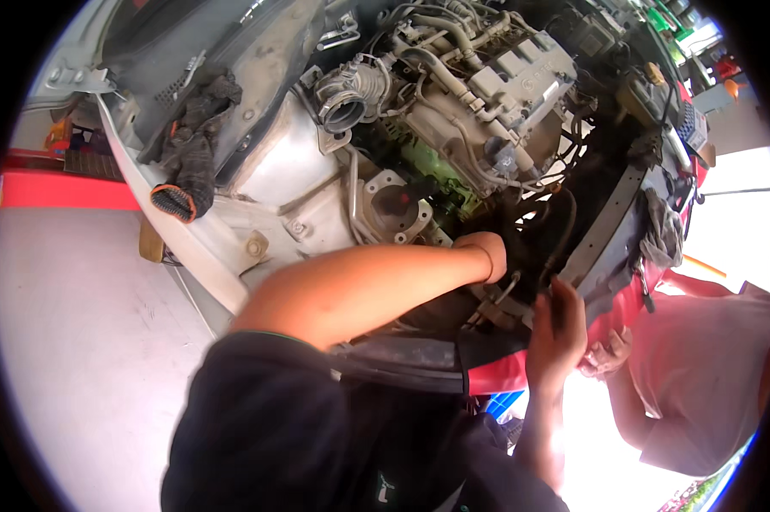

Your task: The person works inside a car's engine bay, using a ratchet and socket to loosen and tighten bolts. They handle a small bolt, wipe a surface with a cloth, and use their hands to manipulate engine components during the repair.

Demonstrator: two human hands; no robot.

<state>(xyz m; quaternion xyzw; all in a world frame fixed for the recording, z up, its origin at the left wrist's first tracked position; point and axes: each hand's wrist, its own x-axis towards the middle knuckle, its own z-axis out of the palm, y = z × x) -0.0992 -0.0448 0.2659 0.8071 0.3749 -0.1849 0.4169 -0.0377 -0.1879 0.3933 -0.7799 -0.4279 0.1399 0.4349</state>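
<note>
My left forearm stretches across the car's open engine bay, and my left hand (485, 253) dips into the dark gap in front of the engine (504, 94). Its fingers are hidden down there. At the front edge of the bay, beside the dark front crossmember (602, 230), my right hand (559, 331) is raised with its fingers curled together. Whatever it may hold is too dark and small to name. Left of my left hand lies a round strut mount (393, 207). Above that sits a metal throttle body (348, 104) with an open round mouth.
A dark work glove (193, 145) with an orange cuff lies on the left fender side. A grey cloth glove (660, 229) rests on the front right edge. Red covers (497, 375) drape the front. At right stands another person in a light shirt (700, 375), one hand (608, 352) near mine.
</note>
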